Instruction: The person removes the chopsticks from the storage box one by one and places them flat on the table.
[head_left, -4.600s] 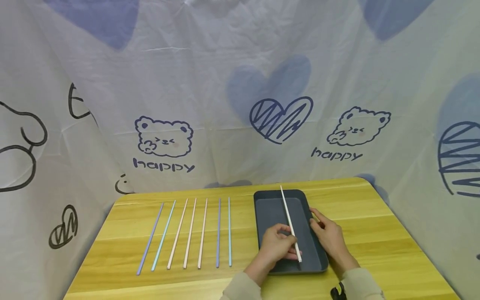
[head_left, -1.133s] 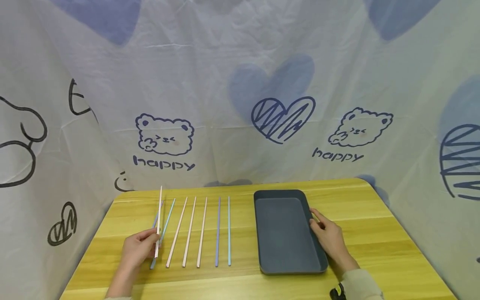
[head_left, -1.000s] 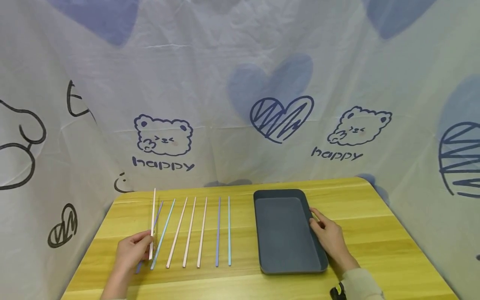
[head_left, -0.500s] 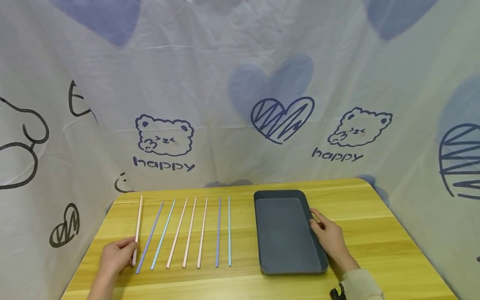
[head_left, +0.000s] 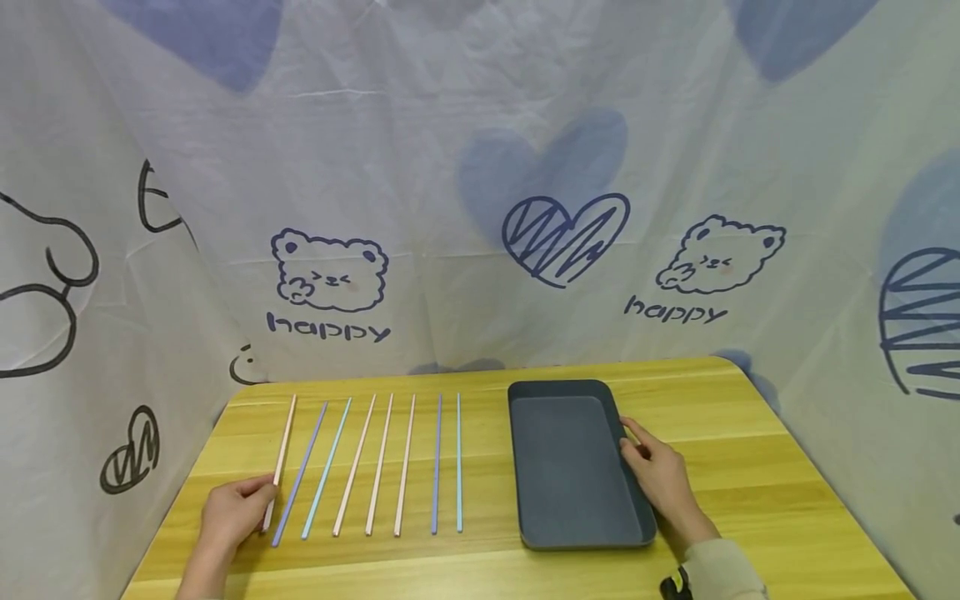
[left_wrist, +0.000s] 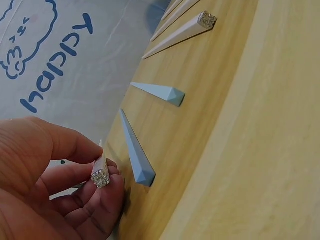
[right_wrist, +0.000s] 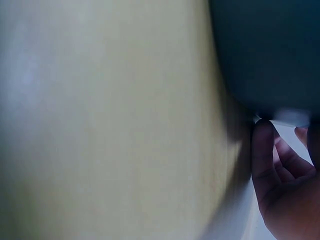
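Note:
At the far left of the row, my left hand point(head_left: 232, 512) pinches a pale pink chopstick point(head_left: 283, 446) near its thick end. In the left wrist view the glittery butt of that chopstick point(left_wrist: 100, 179) shows between thumb and fingers. Just right of it lies a purple chopstick point(head_left: 300, 475), then a light blue chopstick point(head_left: 327, 467). My right hand point(head_left: 660, 475) rests against the right side of the dark grey tray point(head_left: 570, 467). In the right wrist view, its fingers point(right_wrist: 263, 150) touch the tray's outer wall; part of the hand is cut off.
Further right in the row lie several pink chopsticks point(head_left: 378, 467), another purple chopstick point(head_left: 437, 467) and another light blue chopstick point(head_left: 460, 467). They rest on the yellow wooden table point(head_left: 390, 567). A printed cloth point(head_left: 442, 250) hangs behind the table.
The left hand has carried the pink chopstick from above the tray to the row's left end and lowered it. Lately its far end has swung right. The right hand and tray stay put.

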